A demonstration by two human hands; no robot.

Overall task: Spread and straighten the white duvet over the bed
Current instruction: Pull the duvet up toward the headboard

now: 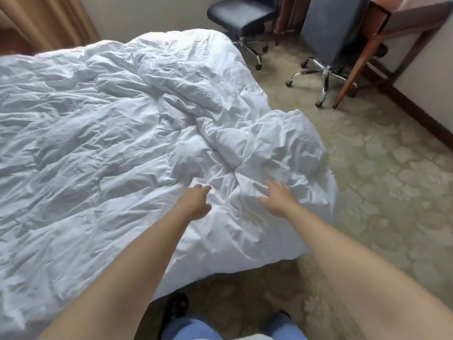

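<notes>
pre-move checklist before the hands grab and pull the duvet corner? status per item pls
1. Left hand free, fingers relaxed over the duvet: ok.
2. Right hand free, fingers spread: ok.
3. Hands actually touching the fabric: cannot tell.
4. Near corner flat: not ok, bunched lump.
5. Duvet surface smooth: not ok, wrinkled all over.
6. Carpet beside the bed free of obstacles, office chairs stand well back: ok.
</notes>
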